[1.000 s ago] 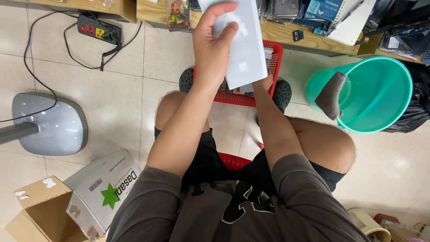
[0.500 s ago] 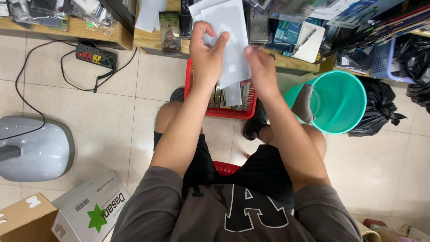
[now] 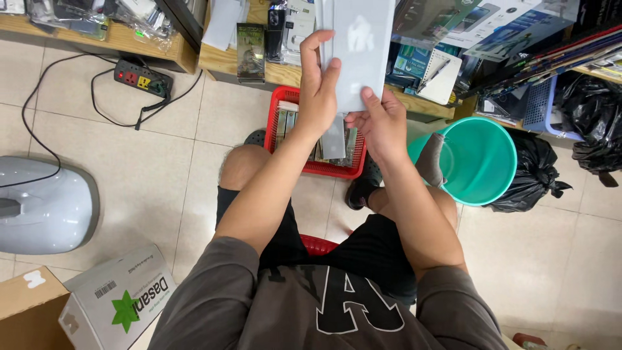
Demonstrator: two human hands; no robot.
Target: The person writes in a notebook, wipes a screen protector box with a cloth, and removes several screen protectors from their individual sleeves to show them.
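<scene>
I sit on a red stool and hold a flat white packet up in front of me. My left hand grips its left edge, thumb and fingers wrapped around it. My right hand pinches its lower right corner from below. Under my hands, on the tiled floor, stands a red plastic basket with several flat packages standing in it.
A teal bucket with a brown cloth on its rim stands right, beside black rubbish bags. Low wooden shelves full of packaged goods run along the top. Power strip, grey appliance and cardboard boxes lie left.
My right hand has come up and taken hold of the packet's lower corner. The view has shifted so the basket and bucket sit lower and more to the right.
</scene>
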